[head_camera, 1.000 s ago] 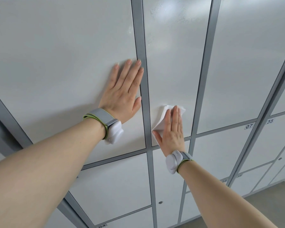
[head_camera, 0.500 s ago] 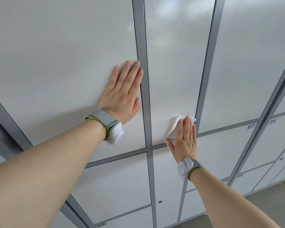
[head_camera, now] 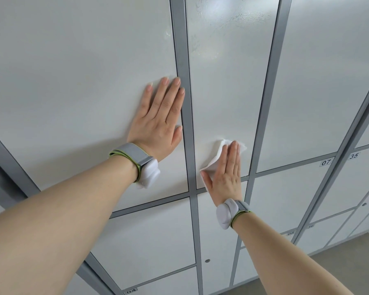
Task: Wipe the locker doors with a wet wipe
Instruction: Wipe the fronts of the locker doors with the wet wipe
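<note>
two hands lie flat on the lockers. the left hand (head_camera: 158,122) is spread open, fingers straight, palm resting on the wide door (head_camera: 83,81) just left of the grey frame strip (head_camera: 182,50). it holds nothing, and i judge it is there as a brace, to steady the body while the other arm reaches. the right hand (head_camera: 226,177) is flat too, fingers straight and close together, pressing the wet wipe (head_camera: 215,154) against the narrow door (head_camera: 226,81) near its bottom edge. the wipe sits crumpled under fingers and palm, with white edges showing past the fingertips and beside the thumb. a flat palm likely spreads pressure over more of the cloth than a pinch would. higher up that door, streaks look like a wet film, so the upper part seems already wiped and the lower strip is the step in hand.
</note>
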A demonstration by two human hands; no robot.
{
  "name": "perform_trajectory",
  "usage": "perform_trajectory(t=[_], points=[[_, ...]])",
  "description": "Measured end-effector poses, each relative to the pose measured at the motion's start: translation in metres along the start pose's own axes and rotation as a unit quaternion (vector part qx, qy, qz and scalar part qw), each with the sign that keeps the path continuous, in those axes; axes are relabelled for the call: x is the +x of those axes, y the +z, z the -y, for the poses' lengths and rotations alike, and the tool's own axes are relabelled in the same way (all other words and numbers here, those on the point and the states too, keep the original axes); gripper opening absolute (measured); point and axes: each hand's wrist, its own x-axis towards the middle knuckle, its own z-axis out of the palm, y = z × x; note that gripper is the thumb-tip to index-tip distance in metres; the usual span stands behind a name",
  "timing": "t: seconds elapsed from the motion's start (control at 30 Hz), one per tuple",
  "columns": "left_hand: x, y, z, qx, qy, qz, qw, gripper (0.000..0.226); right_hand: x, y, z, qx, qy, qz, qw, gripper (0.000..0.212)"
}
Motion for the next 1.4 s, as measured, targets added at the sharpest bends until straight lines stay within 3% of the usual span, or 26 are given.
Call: perform_trajectory(t=[0.27,0.4,0.8,1.03,1.17,1.4], points=[[0.0,0.0,0.0,-0.001,0.0,0.002,1.0,0.07,-0.02,0.014,-0.002,-0.019,-0.111,0.012,0.994,0.072],[0.0,-0.001,0.001,-0.006,0.004,0.004,1.0,0.07,-0.029,0.016,-0.018,-0.042,-0.132,0.025,0.99,0.08],[0.0,0.0,0.001,-0.002,0.003,0.002,1.0,0.069,-0.04,0.006,-0.05,-0.055,0.061,0.082,0.993,0.079],[0.0,-0.001,0.001,0.002,0.004,0.003,1.0,0.069,-0.03,0.008,-0.037,0.068,0.222,0.071,0.97,0.078],[0.0,0.0,0.001,0.001,0.002,0.003,1.0,0.069,-0.032,0.01,-0.025,0.107,0.23,0.079,0.964,0.077],[0.0,-0.001,0.0,-0.002,0.001,0.0,1.0,0.07,-0.042,0.013,-0.02,0.065,0.169,0.112,0.977,0.079]])
